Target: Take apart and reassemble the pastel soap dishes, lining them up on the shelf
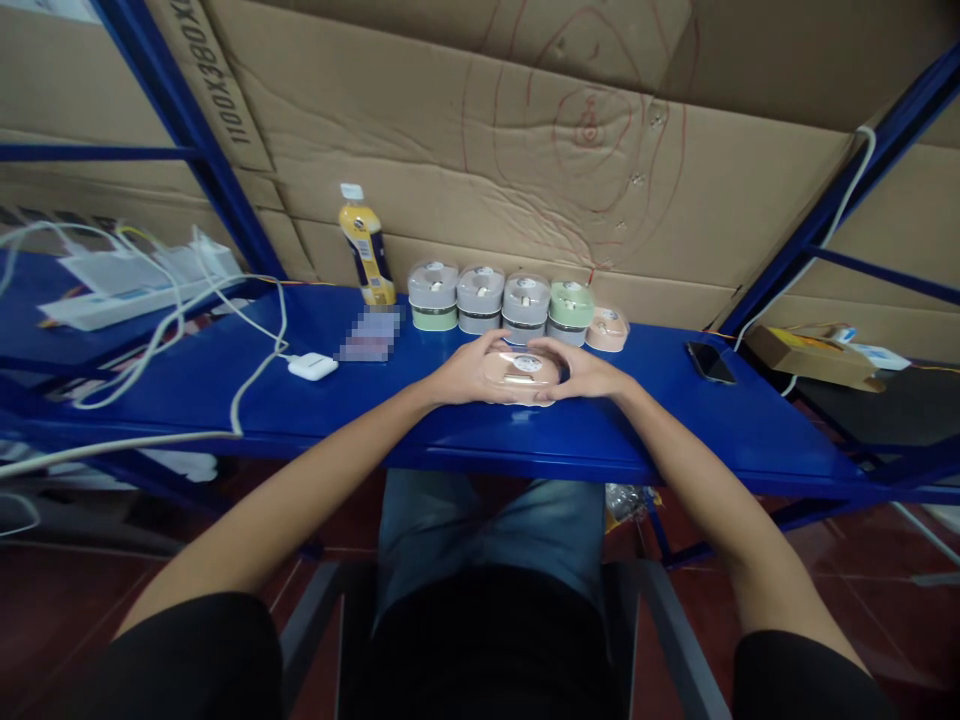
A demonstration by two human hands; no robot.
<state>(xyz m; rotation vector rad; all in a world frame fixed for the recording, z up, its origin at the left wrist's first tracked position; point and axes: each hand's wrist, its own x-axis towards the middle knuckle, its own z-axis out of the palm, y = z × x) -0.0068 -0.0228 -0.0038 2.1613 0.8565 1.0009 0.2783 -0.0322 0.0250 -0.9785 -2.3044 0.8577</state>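
In the head view, a pink lidded case point(519, 379) is at the centre of the frame between the left hand point(466, 373) and the right hand point(590, 374), both clamped round its ends. Above, a row of grey, green and pink cases point(480, 300) (contents indistinct). The held one looks glossy, with a round white label point(527, 363) on top.

Behind the near case point(521, 378) stands a row of cases point(480, 298) on the table point(720, 430), bottle point(367, 245) at far left, phone point(710, 362) to the right.
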